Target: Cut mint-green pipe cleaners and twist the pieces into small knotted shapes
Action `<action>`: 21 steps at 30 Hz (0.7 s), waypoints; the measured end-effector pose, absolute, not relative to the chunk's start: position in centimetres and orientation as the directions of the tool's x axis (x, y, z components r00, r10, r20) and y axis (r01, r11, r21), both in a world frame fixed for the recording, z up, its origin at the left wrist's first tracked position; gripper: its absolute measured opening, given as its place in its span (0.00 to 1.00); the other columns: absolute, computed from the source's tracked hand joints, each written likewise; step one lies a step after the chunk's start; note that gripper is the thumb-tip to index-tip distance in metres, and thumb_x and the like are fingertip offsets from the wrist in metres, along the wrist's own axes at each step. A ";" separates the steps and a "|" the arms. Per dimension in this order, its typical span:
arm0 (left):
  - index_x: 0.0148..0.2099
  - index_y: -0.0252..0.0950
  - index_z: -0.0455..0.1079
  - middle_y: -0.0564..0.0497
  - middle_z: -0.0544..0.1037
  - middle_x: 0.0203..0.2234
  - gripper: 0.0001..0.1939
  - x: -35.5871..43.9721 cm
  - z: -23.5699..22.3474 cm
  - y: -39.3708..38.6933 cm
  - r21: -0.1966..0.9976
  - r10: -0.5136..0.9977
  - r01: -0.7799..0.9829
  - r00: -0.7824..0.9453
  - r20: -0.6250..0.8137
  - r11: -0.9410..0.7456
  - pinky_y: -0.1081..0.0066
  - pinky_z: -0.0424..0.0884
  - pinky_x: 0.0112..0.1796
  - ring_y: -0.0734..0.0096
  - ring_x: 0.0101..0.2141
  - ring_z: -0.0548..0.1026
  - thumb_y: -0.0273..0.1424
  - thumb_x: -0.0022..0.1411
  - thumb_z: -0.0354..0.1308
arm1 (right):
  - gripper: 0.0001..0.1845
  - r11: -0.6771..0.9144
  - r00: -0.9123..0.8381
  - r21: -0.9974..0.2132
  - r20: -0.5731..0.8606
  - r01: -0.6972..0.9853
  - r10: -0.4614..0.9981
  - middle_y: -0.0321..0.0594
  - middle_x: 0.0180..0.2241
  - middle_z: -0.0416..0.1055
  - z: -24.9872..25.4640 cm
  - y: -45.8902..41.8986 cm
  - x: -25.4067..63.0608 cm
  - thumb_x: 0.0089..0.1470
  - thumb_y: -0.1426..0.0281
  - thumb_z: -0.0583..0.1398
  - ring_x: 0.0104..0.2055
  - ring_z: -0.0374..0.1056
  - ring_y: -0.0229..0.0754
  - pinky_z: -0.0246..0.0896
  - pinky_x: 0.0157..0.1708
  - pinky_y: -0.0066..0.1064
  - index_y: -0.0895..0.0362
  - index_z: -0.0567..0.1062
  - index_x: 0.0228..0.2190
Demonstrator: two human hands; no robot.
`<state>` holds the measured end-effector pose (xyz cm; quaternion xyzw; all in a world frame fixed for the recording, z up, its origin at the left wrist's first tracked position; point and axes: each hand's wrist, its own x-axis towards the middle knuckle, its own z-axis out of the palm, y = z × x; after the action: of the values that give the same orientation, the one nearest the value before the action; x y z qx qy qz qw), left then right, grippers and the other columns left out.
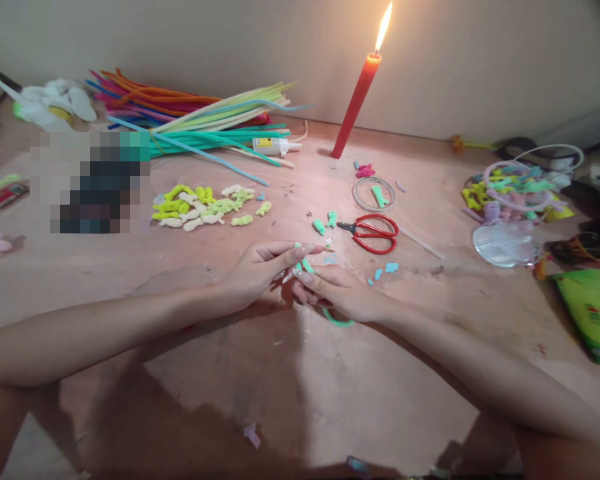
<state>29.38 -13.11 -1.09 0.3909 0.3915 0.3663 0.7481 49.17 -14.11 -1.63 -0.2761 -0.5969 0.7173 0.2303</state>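
At the centre of the head view my left hand (267,270) and my right hand (337,287) meet over the table. Both pinch a mint-green pipe cleaner (340,322), bent between the fingertips. Its tail curves out below my right hand. A thin whitish tip shows between the hands; what it belongs to is unclear. Just beyond my fingers lie small green twisted pieces (319,227). Red-handled scissors (375,233) rest behind my right hand, with small blue pieces (391,267) nearer to me.
A lit red candle (357,107) stands tilted at the back. Bundled pipe cleaners (190,110) and a glue bottle (270,145) lie back left. Yellow and white twisted pieces (195,208) sit in front of them. A clear round dish (505,243) and a green packet (593,313) are at right.
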 end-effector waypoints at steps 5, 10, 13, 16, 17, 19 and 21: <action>0.46 0.36 0.91 0.53 0.82 0.24 0.31 29.6 -1.1 -13.0 0.863 0.863 -0.291 0.427 -0.269 0.413 0.76 0.80 0.33 0.72 0.29 0.81 0.54 0.49 0.86 | 0.34 -0.238 -0.778 -0.968 -0.088 -0.081 0.622 0.25 0.21 0.55 -1.6 -13.9 49.0 0.74 0.41 0.59 0.22 0.47 0.31 0.44 0.23 0.30 0.54 0.66 0.27; 0.41 0.36 0.91 0.51 0.85 0.28 0.30 29.5 -0.6 -12.9 0.877 0.855 -0.231 0.424 -0.299 0.421 0.75 0.81 0.35 0.72 0.31 0.81 0.54 0.47 0.86 | 0.35 -0.316 -0.806 -0.943 -0.105 -0.105 0.583 0.25 0.22 0.55 -1.4 -13.7 49.0 0.72 0.41 0.62 0.22 0.48 0.30 0.43 0.23 0.28 0.54 0.64 0.26; 0.42 0.36 0.91 0.50 0.86 0.30 0.30 29.5 -0.5 -13.0 0.865 0.842 -0.233 0.439 -0.314 0.444 0.72 0.82 0.35 0.69 0.31 0.81 0.54 0.46 0.86 | 0.33 -0.317 -0.823 -0.941 -0.085 -0.120 0.562 0.24 0.22 0.54 -1.0 -13.6 49.2 0.73 0.43 0.62 0.22 0.46 0.30 0.42 0.22 0.28 0.54 0.65 0.27; 0.43 0.38 0.91 0.52 0.84 0.29 0.26 29.5 -0.9 -13.1 0.873 0.840 -0.252 0.473 -0.265 0.418 0.72 0.82 0.36 0.72 0.29 0.79 0.53 0.51 0.85 | 0.33 -0.333 -0.833 -0.936 -0.089 -0.118 0.546 0.23 0.21 0.52 -0.9 -13.6 49.3 0.74 0.41 0.60 0.21 0.45 0.31 0.40 0.21 0.28 0.54 0.66 0.28; 0.41 0.38 0.91 0.53 0.83 0.27 0.24 29.5 -1.0 -13.1 0.883 0.844 -0.249 0.479 -0.244 0.397 0.72 0.82 0.36 0.74 0.28 0.78 0.52 0.53 0.84 | 0.33 -0.337 -0.835 -0.935 -0.095 -0.112 0.542 0.23 0.21 0.51 -1.0 -13.7 49.3 0.74 0.41 0.60 0.21 0.45 0.31 0.40 0.21 0.28 0.54 0.66 0.29; 0.37 0.38 0.90 0.54 0.79 0.24 0.21 29.4 -1.4 -13.1 0.908 0.862 -0.236 0.462 -0.209 0.347 0.73 0.81 0.37 0.75 0.28 0.75 0.51 0.55 0.84 | 0.34 -0.334 -0.834 -0.938 -0.108 -0.096 0.541 0.23 0.21 0.52 -1.0 -13.7 49.3 0.73 0.39 0.59 0.21 0.46 0.31 0.41 0.21 0.29 0.54 0.66 0.29; 0.34 0.37 0.89 0.55 0.76 0.22 0.21 29.4 -1.7 -13.1 0.922 0.880 -0.228 0.435 -0.192 0.314 0.73 0.80 0.37 0.75 0.27 0.74 0.51 0.55 0.83 | 0.36 -0.321 -0.829 -0.943 -0.115 -0.082 0.548 0.24 0.21 0.53 -0.9 -13.7 49.3 0.73 0.37 0.57 0.21 0.47 0.31 0.44 0.22 0.29 0.53 0.66 0.28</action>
<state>29.42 -13.07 -1.69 0.4426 0.3680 0.3834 0.7223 49.27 -13.74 -0.94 -0.2131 -0.5469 0.7844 0.2008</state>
